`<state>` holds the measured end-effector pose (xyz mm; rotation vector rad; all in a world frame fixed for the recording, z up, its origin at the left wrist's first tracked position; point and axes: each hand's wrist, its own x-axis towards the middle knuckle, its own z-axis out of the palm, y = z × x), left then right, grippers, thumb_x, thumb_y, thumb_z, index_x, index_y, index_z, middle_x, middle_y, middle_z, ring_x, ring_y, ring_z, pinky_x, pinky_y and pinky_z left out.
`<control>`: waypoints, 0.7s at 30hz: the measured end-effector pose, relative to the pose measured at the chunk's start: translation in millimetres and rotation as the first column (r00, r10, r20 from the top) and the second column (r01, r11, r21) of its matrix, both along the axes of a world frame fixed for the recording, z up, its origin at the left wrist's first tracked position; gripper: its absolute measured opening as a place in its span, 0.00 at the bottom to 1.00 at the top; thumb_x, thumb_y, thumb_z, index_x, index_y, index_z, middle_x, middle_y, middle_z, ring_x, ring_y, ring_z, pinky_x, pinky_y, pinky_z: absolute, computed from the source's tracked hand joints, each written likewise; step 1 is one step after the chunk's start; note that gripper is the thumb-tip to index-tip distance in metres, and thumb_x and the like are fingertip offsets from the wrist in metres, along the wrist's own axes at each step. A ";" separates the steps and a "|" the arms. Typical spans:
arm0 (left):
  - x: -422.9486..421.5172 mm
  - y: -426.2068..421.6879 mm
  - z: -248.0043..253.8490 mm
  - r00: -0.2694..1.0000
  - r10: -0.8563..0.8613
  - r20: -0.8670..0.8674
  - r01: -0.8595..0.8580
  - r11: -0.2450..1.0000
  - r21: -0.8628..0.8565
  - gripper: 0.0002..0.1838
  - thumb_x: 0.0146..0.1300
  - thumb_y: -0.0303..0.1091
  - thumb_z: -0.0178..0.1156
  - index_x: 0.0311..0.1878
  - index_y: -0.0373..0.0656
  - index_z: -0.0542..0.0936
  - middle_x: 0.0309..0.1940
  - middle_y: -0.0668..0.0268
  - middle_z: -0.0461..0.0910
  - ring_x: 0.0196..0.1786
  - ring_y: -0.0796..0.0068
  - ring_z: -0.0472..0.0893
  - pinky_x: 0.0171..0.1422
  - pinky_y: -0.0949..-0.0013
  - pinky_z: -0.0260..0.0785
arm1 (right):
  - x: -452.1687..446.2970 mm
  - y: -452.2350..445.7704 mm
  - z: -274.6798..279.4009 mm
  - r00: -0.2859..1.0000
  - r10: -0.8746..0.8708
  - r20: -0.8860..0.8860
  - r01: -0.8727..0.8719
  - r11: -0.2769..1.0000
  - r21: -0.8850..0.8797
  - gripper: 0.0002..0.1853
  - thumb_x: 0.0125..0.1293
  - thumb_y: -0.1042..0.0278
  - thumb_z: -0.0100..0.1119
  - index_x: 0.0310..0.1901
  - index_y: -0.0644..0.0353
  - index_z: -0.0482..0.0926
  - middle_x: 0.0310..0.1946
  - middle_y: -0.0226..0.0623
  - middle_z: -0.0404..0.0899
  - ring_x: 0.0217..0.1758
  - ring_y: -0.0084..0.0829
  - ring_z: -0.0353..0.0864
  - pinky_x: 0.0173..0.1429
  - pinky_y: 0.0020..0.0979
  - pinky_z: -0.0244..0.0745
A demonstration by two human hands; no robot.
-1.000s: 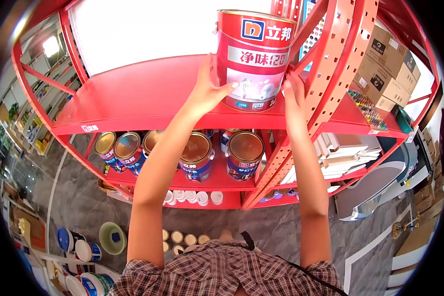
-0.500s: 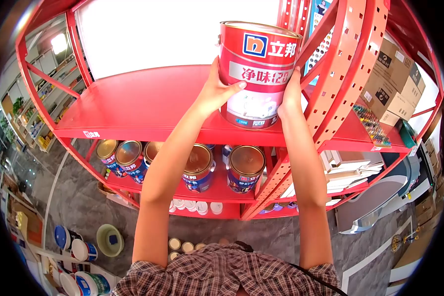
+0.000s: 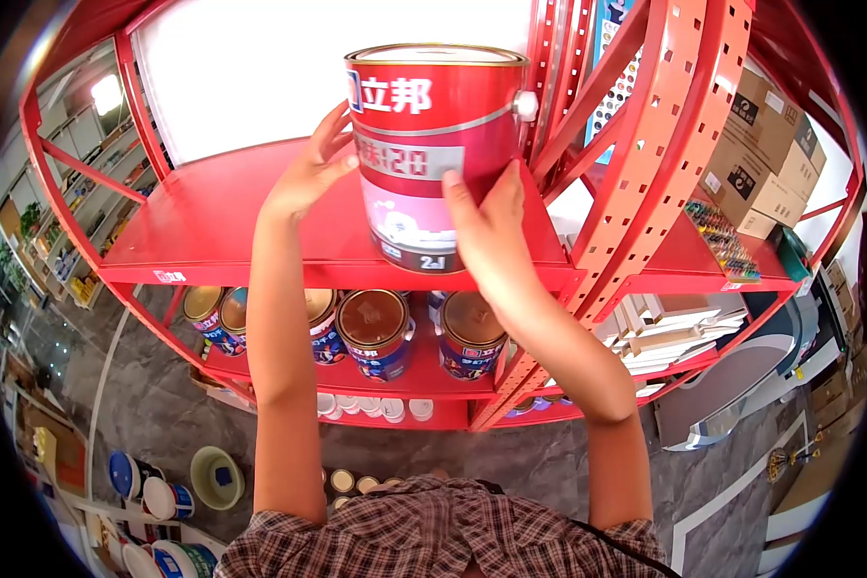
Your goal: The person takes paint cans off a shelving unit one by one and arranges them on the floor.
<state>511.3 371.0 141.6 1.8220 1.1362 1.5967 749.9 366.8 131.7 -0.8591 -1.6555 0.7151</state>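
Observation:
A large red paint can [image 3: 409, 159] with a pink and white label stands upright at the front of the red upper shelf [image 3: 212, 217]. Its label is turned toward the left, and a white handle knob shows on its right side. My right hand [image 3: 486, 217] presses on the can's right side, thumb on the front and fingers partly hidden behind. On the other side, my left hand [image 3: 308, 173] is beside the can with its fingers apart, the thumb tip close to the can's left edge.
Blue paint cans with gold lids [image 3: 374, 323] line the shelf below, above small white tubs [image 3: 356, 407]. A perforated red post [image 3: 636, 144] rises right of the can. Cardboard boxes [image 3: 761, 159] sit further right. A green basin [image 3: 218, 477] and buckets [image 3: 169, 498] are on the floor.
The can has moved left and turned, so its logo now sits at the left edge and the knob shows. My left hand has opened away from it; my right hand has shifted left onto its front.

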 end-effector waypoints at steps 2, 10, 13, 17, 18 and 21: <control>-5.9 -9.6 -4.6 0.991 0.126 0.047 -0.124 0.991 -0.048 0.42 0.58 0.46 0.63 0.71 0.44 0.52 0.68 0.50 0.56 0.71 0.57 0.55 0.70 0.55 0.54 | -9.8 -14.8 -5.7 0.992 -0.035 0.120 0.026 0.997 0.076 0.50 0.61 0.52 0.56 0.65 0.81 0.35 0.64 0.78 0.36 0.70 0.67 0.37 0.72 0.51 0.39; 28.3 -20.9 -12.9 0.791 0.566 0.233 -0.604 0.783 0.149 0.22 0.64 0.22 0.44 0.63 0.42 0.66 0.53 0.58 0.72 0.52 0.72 0.73 0.56 0.69 0.66 | -31.7 -57.7 -18.8 0.973 0.110 0.201 -0.148 0.972 0.184 0.43 0.57 0.68 0.55 0.66 0.76 0.39 0.64 0.79 0.35 0.68 0.73 0.36 0.70 0.58 0.38; 49.8 -39.2 -16.7 0.768 0.591 0.246 -0.638 0.736 0.226 0.25 0.62 0.26 0.48 0.64 0.37 0.61 0.58 0.51 0.65 0.58 0.63 0.69 0.61 0.64 0.63 | -24.8 -56.1 -18.3 0.967 0.137 0.216 -0.174 0.972 0.160 0.42 0.57 0.69 0.54 0.66 0.75 0.41 0.64 0.78 0.35 0.69 0.70 0.36 0.71 0.56 0.39; 82.9 -51.6 -19.0 0.708 0.705 0.054 -0.672 0.647 0.360 0.47 0.52 0.41 0.67 0.66 0.28 0.50 0.62 0.40 0.55 0.65 0.46 0.59 0.68 0.53 0.54 | -2.3 -22.4 -23.4 0.983 0.183 -0.021 -0.178 0.972 0.156 0.31 0.56 0.72 0.55 0.61 0.68 0.57 0.56 0.55 0.63 0.59 0.43 0.66 0.63 0.37 0.61; 90.6 -54.6 -19.9 0.682 0.731 -0.009 -0.675 0.634 0.378 0.52 0.49 0.43 0.70 0.66 0.28 0.48 0.63 0.38 0.53 0.66 0.44 0.58 0.69 0.52 0.54 | 3.7 -11.0 -21.9 0.978 0.181 -0.099 -0.172 0.981 0.090 0.28 0.56 0.73 0.55 0.59 0.66 0.60 0.52 0.49 0.68 0.53 0.37 0.72 0.58 0.32 0.67; 102.7 -55.8 -19.2 0.652 0.752 -0.096 -0.690 0.642 0.334 0.58 0.43 0.44 0.74 0.67 0.29 0.45 0.64 0.37 0.50 0.66 0.41 0.56 0.69 0.50 0.53 | 17.1 41.0 -16.3 0.939 0.197 -0.282 -0.208 0.978 -0.009 0.23 0.61 0.76 0.48 0.59 0.59 0.63 0.50 0.42 0.72 0.56 0.32 0.71 0.59 0.32 0.67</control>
